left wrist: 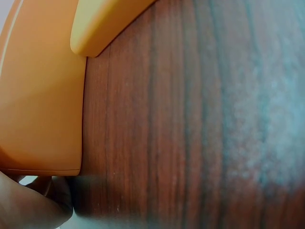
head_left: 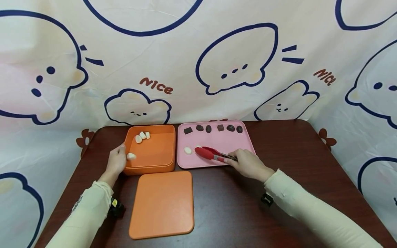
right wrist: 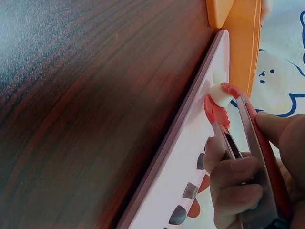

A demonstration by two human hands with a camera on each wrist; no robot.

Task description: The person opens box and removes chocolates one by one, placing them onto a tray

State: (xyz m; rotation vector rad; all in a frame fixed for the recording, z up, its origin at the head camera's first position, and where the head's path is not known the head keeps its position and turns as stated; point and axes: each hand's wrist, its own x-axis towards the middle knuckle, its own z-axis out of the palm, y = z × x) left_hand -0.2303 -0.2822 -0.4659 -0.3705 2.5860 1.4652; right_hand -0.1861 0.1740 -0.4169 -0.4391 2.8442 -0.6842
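My right hand grips a pair of red-tipped metal tongs over the front of a pink tray. In the right wrist view, a white candy piece sits between the tips of the tongs. Another white oval piece lies on the tray to their left. At the left wall of an orange box, my left hand holds its side. Inside the box are several white pieces, grouped at the back left, and one white piece near the front left.
Dark chocolate-like pieces form a row along the tray's back edge. An orange lid lies flat on the brown table, in front of the box. A patterned cloth hangs behind the table.
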